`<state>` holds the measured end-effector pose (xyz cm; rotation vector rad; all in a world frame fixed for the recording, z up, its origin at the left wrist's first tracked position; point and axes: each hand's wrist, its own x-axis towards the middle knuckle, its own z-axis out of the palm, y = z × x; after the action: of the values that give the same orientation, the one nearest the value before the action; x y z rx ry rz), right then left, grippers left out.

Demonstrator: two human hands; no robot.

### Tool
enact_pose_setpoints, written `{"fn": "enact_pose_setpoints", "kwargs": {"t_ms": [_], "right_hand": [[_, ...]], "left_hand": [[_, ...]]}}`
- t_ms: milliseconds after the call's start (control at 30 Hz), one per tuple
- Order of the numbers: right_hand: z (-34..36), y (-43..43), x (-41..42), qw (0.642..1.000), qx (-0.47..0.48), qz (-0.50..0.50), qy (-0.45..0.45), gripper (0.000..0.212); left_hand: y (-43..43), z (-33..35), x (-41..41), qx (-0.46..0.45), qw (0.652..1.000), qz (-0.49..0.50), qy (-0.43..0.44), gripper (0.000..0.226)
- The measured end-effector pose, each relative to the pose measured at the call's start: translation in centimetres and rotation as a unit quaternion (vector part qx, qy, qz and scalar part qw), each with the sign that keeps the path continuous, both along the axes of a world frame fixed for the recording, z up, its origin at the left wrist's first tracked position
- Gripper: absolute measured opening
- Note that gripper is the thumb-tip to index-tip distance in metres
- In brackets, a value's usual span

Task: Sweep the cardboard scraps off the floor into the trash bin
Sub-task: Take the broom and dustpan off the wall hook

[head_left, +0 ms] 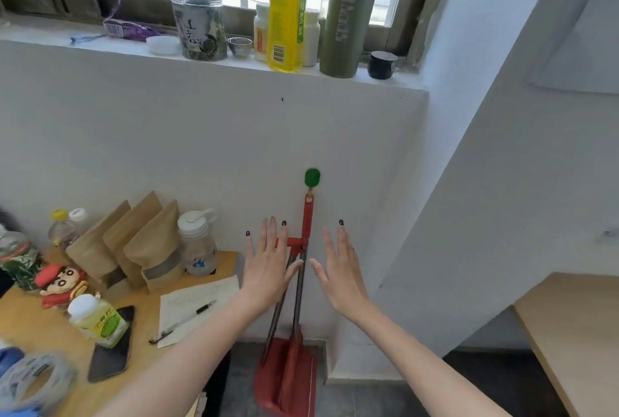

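Note:
A red broom and dustpan set point(288, 369) hangs on the white wall from a green hook point(312, 177), its red handle point(307, 219) and metal poles running down to the red pan near the floor. My left hand point(268, 269) is spread open in front of the poles, just left of the handle's clip. My right hand point(338, 276) is spread open just right of the poles. Neither hand holds anything. No cardboard scraps and no trash bin are in view.
A wooden desk point(26, 322) at left carries brown pouches point(134, 245), bottles, a phone point(112, 344), paper with a pen and a toy figure. The windowsill point(100, 48) above holds jars and bottles. Another wooden table point(576, 326) stands at right. Dark floor shows below.

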<state>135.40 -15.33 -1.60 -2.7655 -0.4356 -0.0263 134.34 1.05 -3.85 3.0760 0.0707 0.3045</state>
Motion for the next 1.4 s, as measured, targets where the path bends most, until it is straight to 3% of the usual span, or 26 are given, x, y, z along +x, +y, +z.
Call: {"fn": "enact_pose_setpoints", "kwargs": {"t_ms": [167,333,433,567,800,1000,1133,1267,1400], "right_hand": [[-0.5,0.6,5.4,0.999,-0.005,0.035,0.028,0.091],[-1.3,1.2,9.6,0.999,-0.002,0.044,0.022,0.036],[-1.2,1.7,11.8,0.998,-0.018,0.041,0.053,0.023],[-1.2,2.4,14.3,0.993,0.016,0.000,0.114,0.025],[-2.4,4.8,17.4,0.977,0.024,-0.029,0.208,0.037],[-3.3,5.2,18.8,0.963,0.094,-0.038,0.251,0.028],[-3.4,5.0,19.2,0.964,0.095,-0.020,0.248,0.008],[-2.5,5.0,19.4,0.964,0.103,-0.013,0.244,0.011],[-1.7,5.2,18.8,0.962,0.095,-0.028,0.254,0.029]], "left_hand": [[-1.0,0.1,4.9,-0.005,0.999,0.012,0.047,0.081],[-1.0,-1.0,7.8,-0.007,0.993,0.031,0.110,0.073],[-0.3,-1.7,10.2,0.002,0.987,0.010,0.160,0.056],[0.0,-2.6,12.7,0.014,0.975,-0.012,0.222,0.043],[0.3,-6.9,14.6,0.037,0.945,0.001,0.324,0.051],[0.1,-8.5,16.6,-0.036,0.947,0.011,0.318,0.033],[1.2,-8.6,16.7,-0.063,0.948,-0.024,0.310,0.038],[1.9,-8.5,16.5,-0.043,0.957,-0.060,0.280,0.039],[2.1,-8.1,15.9,-0.039,0.959,-0.081,0.269,0.038]]}}
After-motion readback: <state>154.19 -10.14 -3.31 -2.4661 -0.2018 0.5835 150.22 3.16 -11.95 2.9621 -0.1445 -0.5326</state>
